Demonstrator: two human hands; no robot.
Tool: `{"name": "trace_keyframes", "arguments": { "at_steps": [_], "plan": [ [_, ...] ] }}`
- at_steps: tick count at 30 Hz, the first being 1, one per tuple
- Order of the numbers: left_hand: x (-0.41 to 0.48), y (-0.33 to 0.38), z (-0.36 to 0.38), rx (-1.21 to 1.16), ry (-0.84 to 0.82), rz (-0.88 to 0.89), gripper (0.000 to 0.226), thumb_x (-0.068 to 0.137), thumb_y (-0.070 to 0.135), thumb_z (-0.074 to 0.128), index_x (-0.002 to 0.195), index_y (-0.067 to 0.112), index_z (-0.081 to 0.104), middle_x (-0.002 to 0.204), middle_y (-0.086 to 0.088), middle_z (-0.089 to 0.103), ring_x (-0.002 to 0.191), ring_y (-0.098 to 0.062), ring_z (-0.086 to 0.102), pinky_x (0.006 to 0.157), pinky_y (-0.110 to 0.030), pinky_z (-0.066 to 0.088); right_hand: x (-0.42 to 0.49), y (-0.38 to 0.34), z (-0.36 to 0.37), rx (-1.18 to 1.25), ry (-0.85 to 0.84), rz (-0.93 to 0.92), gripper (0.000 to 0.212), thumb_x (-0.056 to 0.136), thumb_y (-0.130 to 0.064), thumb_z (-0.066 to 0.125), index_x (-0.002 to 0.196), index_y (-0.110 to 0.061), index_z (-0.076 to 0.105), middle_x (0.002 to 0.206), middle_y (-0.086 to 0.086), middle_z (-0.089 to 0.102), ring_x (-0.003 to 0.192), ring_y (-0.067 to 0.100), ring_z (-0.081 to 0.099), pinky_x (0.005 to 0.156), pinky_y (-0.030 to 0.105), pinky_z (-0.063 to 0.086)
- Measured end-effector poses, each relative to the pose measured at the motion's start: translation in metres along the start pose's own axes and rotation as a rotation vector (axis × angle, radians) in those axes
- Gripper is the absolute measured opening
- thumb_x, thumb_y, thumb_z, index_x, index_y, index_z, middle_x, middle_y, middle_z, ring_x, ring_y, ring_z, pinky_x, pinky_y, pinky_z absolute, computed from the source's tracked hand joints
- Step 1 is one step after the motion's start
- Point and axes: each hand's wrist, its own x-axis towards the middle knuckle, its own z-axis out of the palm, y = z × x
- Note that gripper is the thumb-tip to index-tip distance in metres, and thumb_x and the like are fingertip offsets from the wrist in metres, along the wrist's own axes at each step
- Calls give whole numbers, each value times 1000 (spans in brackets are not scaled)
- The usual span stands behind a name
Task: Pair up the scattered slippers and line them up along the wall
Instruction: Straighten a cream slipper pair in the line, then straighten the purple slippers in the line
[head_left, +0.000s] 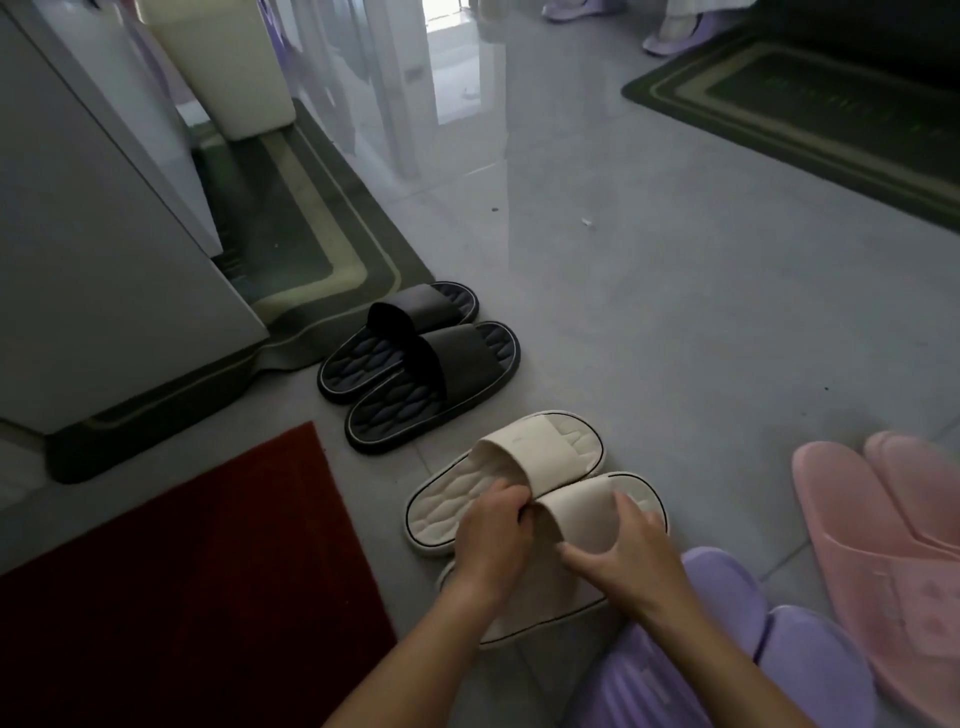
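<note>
A pair of black slippers (421, 364) sits side by side on the grey floor beside a green mat. Nearer to me lie two cream slippers: the far one (540, 449) flat on the floor, the near one (587, 514) under my hands. My left hand (493, 540) pinches the edge of the near cream slipper's strap. My right hand (628, 556) grips the same strap from the right side. A purple pair (727, 644) lies at the bottom right, and a pink pair (883, 530) lies beyond it at the right edge.
A red mat (197, 571) covers the floor at the bottom left. A grey cabinet (104, 270) stands at the left, with a green mat (311, 218) beside it. Another green mat (810, 114) lies at the top right, with purple slippers (670, 39) near it.
</note>
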Motion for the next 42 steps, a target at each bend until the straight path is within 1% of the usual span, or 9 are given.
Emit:
{"name": "trace_keyframes", "arguments": {
  "at_steps": [16,20,25,27,29,32,36,39,42],
  "plan": [
    [45,-18,-10,36,54,-46,17,84,14,55,76,4,65,90,-17,63,87,-34,58,67,-37,36,42,-42,-2,-140,-55,-16,94,66,-60,68,137,-8,36,128,21,49,125,33,41,97,34,40],
    [45,-17,-11,14,18,-90,17,85,13,55,80,1,66,93,-20,63,90,-35,57,70,-38,37,37,-39,-4,-110,-87,-21,103,68,-62,68,144,-7,26,137,23,40,129,34,40,102,33,36],
    [10,-12,-16,-151,105,-131,30,85,12,60,114,6,60,118,-10,52,111,-22,50,92,-21,34,10,2,-39,-16,14,-114,60,78,-45,69,123,-9,56,119,15,58,111,30,55,90,33,41],
    [-28,-10,-11,-202,193,-161,37,81,7,63,117,7,58,114,-8,51,108,-23,51,98,-28,38,-11,38,-59,0,88,-75,42,81,-36,69,114,-11,65,108,13,64,94,26,61,83,32,43],
    [-73,-1,6,-246,98,-126,30,78,4,66,108,8,61,99,-3,52,94,-24,54,91,-39,45,-34,73,-75,-24,92,-8,26,82,-30,68,102,-13,70,100,10,69,83,21,61,74,28,42],
    [-132,28,35,-341,-143,-61,24,81,9,65,104,14,61,92,6,49,86,-15,53,83,-31,46,-64,108,-80,-143,-25,43,19,84,-30,66,96,-16,72,95,5,72,87,19,63,76,29,44],
    [-148,50,49,-329,-105,-6,19,83,8,60,102,12,64,101,-1,54,97,-21,55,90,-29,43,-90,118,-73,-240,-209,28,23,87,-44,58,100,-28,68,99,-4,71,90,14,63,73,23,41],
    [-138,64,40,-165,-202,204,30,82,23,60,111,17,63,116,-2,57,110,-21,49,97,-27,37,-104,119,-70,-250,-345,-9,38,86,-51,55,119,-32,57,113,-8,64,98,12,59,82,23,41],
    [-134,81,37,154,-416,485,47,79,45,57,123,26,56,121,2,58,120,-24,44,109,-34,23,-117,124,-69,-146,-337,-1,50,81,-42,64,127,-28,49,107,-6,61,93,11,56,77,22,40]
  ]
}}
